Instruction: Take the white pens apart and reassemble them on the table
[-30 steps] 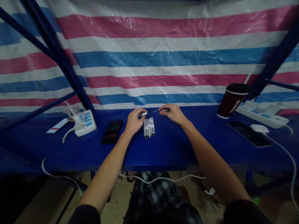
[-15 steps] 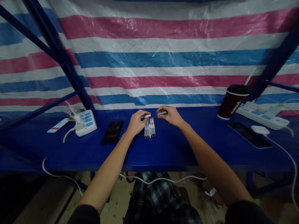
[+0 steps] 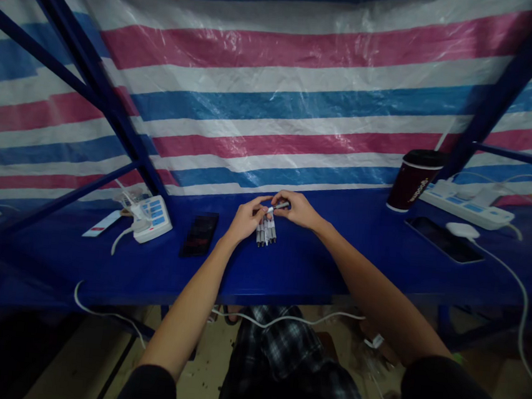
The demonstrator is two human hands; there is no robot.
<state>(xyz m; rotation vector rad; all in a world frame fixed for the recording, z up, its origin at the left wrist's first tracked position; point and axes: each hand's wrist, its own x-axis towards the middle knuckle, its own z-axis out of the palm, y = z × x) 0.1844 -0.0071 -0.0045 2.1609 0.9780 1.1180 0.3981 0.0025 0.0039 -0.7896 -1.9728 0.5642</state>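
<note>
A row of several grey-and-white pens (image 3: 266, 232) lies side by side on the blue table (image 3: 306, 266), dark tips toward me. Just beyond their far ends, both hands hold a similar pen (image 3: 281, 206) crosswise. My left hand (image 3: 246, 217) pinches its white end between thumb and fingers. My right hand (image 3: 300, 209) has its fingers closed around the grey part. The fingers cover much of the pen, so the joint between its parts is hard to make out.
Left of the pens lie a dark phone (image 3: 199, 234) and a white power strip (image 3: 153, 219). To the right stand a dark red cup (image 3: 412, 182) with a straw, another phone (image 3: 445, 240), a white charger (image 3: 463, 230) and a second power strip (image 3: 469, 210). A striped sheet (image 3: 280, 100) hangs behind.
My hands have come closer together. The thin rod that showed between the two pen parts is no longer visible. The row of pens has stayed put.
</note>
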